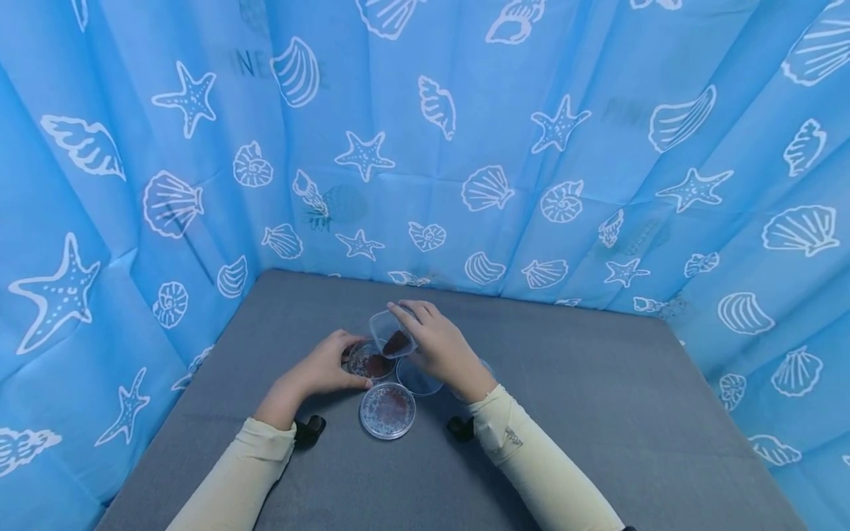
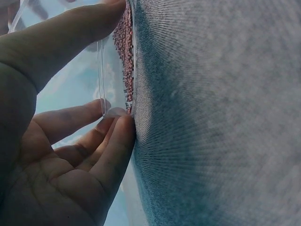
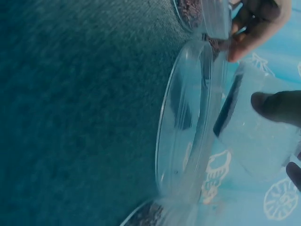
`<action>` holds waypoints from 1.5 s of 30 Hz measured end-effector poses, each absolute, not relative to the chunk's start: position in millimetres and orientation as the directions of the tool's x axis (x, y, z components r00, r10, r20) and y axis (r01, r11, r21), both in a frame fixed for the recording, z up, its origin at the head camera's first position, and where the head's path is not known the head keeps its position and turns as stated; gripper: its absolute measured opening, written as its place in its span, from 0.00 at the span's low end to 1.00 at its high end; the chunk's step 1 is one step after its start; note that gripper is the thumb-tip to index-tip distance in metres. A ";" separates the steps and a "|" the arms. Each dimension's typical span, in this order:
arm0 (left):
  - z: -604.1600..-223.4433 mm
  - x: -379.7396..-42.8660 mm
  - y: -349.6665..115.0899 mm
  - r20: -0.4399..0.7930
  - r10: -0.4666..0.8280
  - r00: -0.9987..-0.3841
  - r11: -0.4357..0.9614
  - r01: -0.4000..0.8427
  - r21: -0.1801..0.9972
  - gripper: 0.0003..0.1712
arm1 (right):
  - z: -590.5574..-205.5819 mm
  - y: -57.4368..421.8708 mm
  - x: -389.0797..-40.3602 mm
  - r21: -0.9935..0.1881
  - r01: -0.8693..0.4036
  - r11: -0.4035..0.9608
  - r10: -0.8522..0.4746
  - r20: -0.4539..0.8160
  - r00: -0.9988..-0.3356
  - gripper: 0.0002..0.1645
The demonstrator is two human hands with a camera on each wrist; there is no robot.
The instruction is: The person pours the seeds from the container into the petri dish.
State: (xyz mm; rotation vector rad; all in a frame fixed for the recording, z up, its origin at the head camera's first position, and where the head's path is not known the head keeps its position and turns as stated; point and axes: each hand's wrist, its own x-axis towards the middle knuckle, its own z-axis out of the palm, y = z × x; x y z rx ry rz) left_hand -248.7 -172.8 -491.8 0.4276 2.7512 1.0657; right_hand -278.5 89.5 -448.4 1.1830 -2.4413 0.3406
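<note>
My left hand [image 1: 327, 366] grips a round clear petri dish [image 1: 372, 361] by its sides, thumb at the near edge and fingers round the far one. In the left wrist view, reddish-brown granules [image 2: 126, 61] lie along the bottom of this dish, which stands on the grey cloth. Above it, my right hand [image 1: 434, 343] holds a clear plastic tub [image 3: 263, 127] tipped over toward the dish. Dark granules [image 1: 397, 343] have gathered at the tub's lower side. Close in front sits a second petri dish [image 1: 388, 411] with reddish granules showing through.
Under the right hand lies a clear round dish [image 1: 418, 377]. Beyond it, another dish [image 3: 146, 216] with dark granules shows at the bottom of the right wrist view. Grey cloth [image 1: 598, 413] covers the table, and a blue shell-print curtain [image 1: 432, 169] hangs around it.
</note>
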 end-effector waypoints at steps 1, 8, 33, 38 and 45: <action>-491.7 -248.1 -172.3 -0.048 0.316 -0.947 0.707 0.201 0.678 0.53 | -448.9 93.0 -278.8 -0.076 -0.779 0.623 -0.672 0.458 -0.582 0.60; -495.5 -245.1 -170.8 -0.044 0.304 -0.952 0.713 0.196 0.673 0.54 | -444.2 125.4 -284.8 -0.415 -0.671 0.614 -0.504 0.448 -0.738 0.63; -489.2 -247.1 -168.4 -0.028 0.304 -0.952 0.711 0.207 0.672 0.54 | -455.5 297.2 -295.2 -0.753 -0.169 0.636 -0.173 0.075 -0.982 0.57; -489.5 -246.7 -169.1 -0.033 0.296 -0.955 0.716 0.199 0.669 0.55 | -462.6 302.4 -295.7 -0.747 -0.127 0.653 -0.164 0.025 -0.986 0.58; -491.6 -246.4 -170.4 -0.018 0.307 -0.951 0.716 0.219 0.663 0.55 | -462.7 298.7 -295.5 -0.650 -0.181 0.738 -0.180 0.069 -0.981 0.62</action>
